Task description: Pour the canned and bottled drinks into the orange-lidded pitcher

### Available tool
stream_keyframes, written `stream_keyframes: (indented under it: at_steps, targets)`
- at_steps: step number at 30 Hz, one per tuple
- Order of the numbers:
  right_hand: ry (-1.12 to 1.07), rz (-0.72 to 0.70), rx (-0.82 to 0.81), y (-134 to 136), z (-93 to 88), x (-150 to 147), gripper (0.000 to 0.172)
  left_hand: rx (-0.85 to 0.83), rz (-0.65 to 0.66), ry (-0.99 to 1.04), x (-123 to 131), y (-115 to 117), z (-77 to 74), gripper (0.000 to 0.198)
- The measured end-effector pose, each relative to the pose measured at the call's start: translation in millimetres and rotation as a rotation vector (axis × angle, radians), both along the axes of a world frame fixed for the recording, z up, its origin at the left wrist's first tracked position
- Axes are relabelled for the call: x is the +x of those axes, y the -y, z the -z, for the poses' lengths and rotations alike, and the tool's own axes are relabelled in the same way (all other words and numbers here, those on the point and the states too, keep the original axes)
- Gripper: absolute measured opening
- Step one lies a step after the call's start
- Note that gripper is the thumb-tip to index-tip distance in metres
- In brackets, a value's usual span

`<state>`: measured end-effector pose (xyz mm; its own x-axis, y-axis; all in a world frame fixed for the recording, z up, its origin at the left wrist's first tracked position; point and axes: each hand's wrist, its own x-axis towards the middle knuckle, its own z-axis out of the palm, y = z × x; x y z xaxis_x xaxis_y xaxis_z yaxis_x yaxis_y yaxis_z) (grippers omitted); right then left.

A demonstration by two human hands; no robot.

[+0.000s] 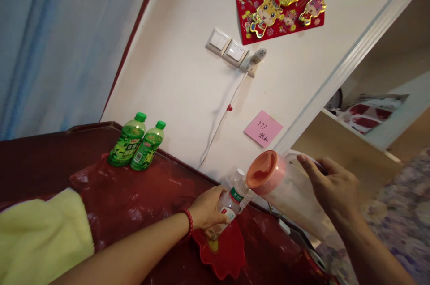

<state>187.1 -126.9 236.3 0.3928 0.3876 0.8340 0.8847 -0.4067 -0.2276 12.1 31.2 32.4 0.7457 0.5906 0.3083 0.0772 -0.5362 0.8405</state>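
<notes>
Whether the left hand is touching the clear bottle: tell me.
Touching. The head view shows the left hand wrapped around the clear bottle.

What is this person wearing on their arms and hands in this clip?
No sleeves or gloves are worn. The left hand has a bracelet of round red beads at the wrist; the right hand shows no jewellery in view.

Head view, tilted, downward, close
</notes>
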Motion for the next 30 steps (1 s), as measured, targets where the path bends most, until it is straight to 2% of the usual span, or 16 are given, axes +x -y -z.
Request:
stream_keyframes:
  at_steps: [30]
  targets:
    - [-0.017,-0.007,0.018,-1.9,1.8,3.7,0.071,-0.020,-0.004,0.001,2.3,-0.6,1.2,0.073]
